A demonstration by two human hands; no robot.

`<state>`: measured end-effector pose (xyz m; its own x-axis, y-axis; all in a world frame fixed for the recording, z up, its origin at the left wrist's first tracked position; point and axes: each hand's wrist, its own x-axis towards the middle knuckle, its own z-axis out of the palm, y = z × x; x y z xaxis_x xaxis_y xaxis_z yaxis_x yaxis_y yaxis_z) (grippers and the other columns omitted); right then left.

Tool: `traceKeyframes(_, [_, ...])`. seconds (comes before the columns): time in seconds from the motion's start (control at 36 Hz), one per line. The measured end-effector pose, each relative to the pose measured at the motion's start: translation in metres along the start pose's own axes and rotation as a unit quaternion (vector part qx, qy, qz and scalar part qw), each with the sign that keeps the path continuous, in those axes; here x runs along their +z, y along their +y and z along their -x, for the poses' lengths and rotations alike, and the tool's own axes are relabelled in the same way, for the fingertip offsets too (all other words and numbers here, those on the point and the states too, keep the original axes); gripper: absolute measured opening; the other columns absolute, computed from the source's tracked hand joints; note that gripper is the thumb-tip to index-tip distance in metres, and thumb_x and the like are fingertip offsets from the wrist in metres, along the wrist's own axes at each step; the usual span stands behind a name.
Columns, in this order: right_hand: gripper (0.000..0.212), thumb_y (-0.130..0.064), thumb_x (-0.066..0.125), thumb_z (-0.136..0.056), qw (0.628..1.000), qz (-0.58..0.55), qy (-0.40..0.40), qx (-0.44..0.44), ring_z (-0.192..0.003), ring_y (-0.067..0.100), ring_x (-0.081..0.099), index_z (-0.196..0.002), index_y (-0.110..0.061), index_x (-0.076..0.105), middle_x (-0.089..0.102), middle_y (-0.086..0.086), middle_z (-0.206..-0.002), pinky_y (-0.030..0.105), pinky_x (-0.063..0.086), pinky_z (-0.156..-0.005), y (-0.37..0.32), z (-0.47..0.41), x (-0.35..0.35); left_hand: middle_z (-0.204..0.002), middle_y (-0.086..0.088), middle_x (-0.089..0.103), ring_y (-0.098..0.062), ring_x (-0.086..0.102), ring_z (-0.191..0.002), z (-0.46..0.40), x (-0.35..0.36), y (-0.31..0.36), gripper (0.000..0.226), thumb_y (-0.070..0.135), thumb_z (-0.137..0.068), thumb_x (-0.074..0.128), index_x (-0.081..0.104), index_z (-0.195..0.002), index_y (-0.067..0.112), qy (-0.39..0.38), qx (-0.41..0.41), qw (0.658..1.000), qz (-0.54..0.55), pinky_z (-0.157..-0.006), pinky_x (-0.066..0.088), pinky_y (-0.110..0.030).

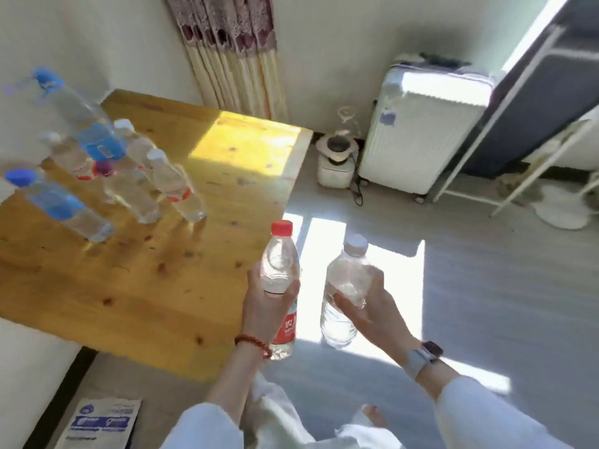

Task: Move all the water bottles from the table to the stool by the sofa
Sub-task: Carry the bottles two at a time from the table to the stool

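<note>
The wooden surface (pixel 155 286) fills the left half of the view, with a sunlit patch near its far edge, and the grey floor (pixel 486 286) takes the right half. A white suitcase (pixel 421 137) stands against the far wall beside a small white appliance (pixel 335 160), and a patterned curtain (pixel 233 53) hangs behind the surface. Six water bottles remain standing on the surface in a loose cluster at its left: a tall blue-capped bottle (pixel 81 115), a second blue-capped bottle (pixel 61 205) nearer the camera, and four smaller clear ones around a purple-capped bottle (pixel 129 196); motion blur smears their labels, so their exact spacing is hard to judge. Both forearms reach forward from white sleeves over the floor, just past the surface's near right corner. The left hand (pixel 265 303), with a bead bracelet on its wrist, holds a red-capped bottle (pixel 280 264) upright, its fingers wrapped round the bottle's middle from behind, the red label showing below the palm. The right hand (pixel 366 303), wearing a watch (pixel 421 354), holds a white-capped bottle (pixel 346 286) tilted slightly to the right, its fingers clamped around the bottle's upper body with the thumb across the front. The two held bottles are near each other but apart. A printed paper bag (pixel 100 422) lies on the floor at the lower left, cut off by the frame edge.
</note>
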<state>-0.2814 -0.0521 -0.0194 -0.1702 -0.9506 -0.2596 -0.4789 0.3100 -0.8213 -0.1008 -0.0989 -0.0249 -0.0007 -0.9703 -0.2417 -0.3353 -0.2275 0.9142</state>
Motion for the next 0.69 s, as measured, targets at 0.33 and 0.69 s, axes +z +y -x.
traceKeyframes(0.33, [0.068,-0.058,0.058,-0.077,0.957,0.000,0.237,0.167,-0.103,0.028,0.059,-0.127,-0.033,0.018,0.058,0.003,-0.118,0.041,0.049,-0.085,0.162,0.115,-0.246,-0.100,0.001,0.063,-0.018,0.064,-0.087,0.070,0.317,0.100,0.049,0.030,-0.071,0.075,0.043,-0.109,0.028,-0.275,0.166,0.940,-0.114,-0.076,0.053,-0.033])
traceKeyframes(0.69, [0.067,-0.054,0.058,-0.077,0.835,-0.025,0.429,0.345,-0.098,0.038,0.059,-0.126,-0.027,0.021,0.062,0.013,-0.113,0.039,0.049,-0.075,0.331,0.194,-0.431,-0.103,0.004,0.057,-0.010,0.059,-0.088,0.140,0.630,0.177,0.053,0.031,-0.073,0.074,0.035,-0.109,0.034,-0.519,0.294,0.789,-0.150,-0.075,0.046,-0.026])
